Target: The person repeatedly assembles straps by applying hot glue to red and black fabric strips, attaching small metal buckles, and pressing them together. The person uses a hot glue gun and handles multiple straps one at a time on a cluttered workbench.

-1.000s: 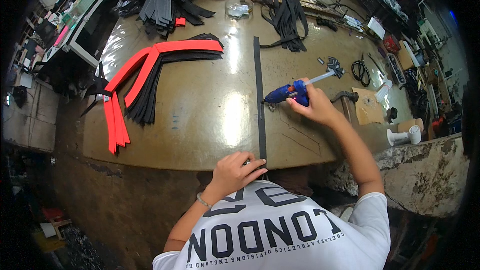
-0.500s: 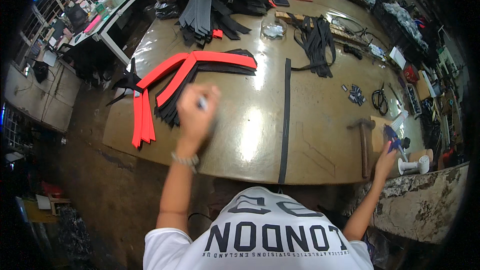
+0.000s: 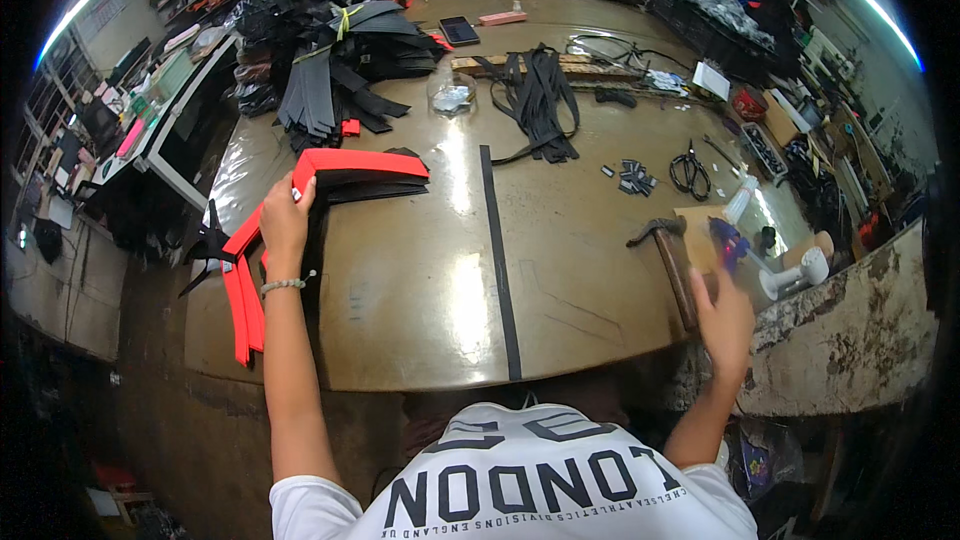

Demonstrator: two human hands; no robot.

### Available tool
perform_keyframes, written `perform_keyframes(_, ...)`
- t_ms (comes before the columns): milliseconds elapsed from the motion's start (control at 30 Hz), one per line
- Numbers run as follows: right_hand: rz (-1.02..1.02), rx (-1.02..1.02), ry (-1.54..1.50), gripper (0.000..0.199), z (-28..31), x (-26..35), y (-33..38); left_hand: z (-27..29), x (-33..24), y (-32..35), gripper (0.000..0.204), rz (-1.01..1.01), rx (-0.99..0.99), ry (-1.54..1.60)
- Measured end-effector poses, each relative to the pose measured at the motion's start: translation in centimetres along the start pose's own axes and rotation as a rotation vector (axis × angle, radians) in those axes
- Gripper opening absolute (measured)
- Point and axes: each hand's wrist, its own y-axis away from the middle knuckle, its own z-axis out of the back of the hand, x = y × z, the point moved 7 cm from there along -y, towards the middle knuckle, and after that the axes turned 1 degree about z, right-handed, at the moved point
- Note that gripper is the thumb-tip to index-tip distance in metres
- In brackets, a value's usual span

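At the table's left side my left hand (image 3: 287,215) is closed on a bright red strip (image 3: 360,160), near the bend of its angled shape. A tiny white spot shows by its fingertips; what it is I cannot make out. Under the red strip lies a stack of black strips (image 3: 375,188). More red strips (image 3: 242,310) hang down at the near left, beside a black tied piece (image 3: 210,245). On the right, my right hand (image 3: 725,315) has its fingers apart, slightly blurred, just nearer than a blue glue gun (image 3: 728,240). A hammer (image 3: 675,270) lies beside it.
One long black strip (image 3: 500,260) crosses the table lengthwise. Farther back are bundled black strips (image 3: 540,100), a large black pile (image 3: 350,60), a clear tub (image 3: 452,95) and a phone (image 3: 459,31). Scissors (image 3: 690,172), small dark pieces (image 3: 635,177) and a white spool (image 3: 795,275) lie right.
My left hand has moved left and away from me onto the red strip. My right hand has let go of the glue gun. The whole view has shifted.
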Motion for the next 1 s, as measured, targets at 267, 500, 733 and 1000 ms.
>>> perform_keyframes(267, 0.981, -0.541, -0.503, 0.045, 5.5, 16.7, 1.4, 13.6, -19.5, 3.7, 0.016, -0.479, 0.045, 0.643)
perform_keyframes(500, 0.573, 0.343, -1.255, 0.034, -3.1, 18.1, 1.2, 9.0, -19.3, 8.4, 0.016, -0.17, 0.193, 0.796)
perform_keyframes(733, 0.457, 0.327, -0.739, 0.022, -15.1, 15.4, 2.1, -3.1, -16.3, 16.1, 0.03, 0.105, 0.574, 0.594)
perform_keyframes(1000, 0.527, 0.255, -0.617, 0.02, -16.5, 14.5, 2.8, -4.6, -16.0, 17.2, 0.026, 0.119, 0.575, 0.54)
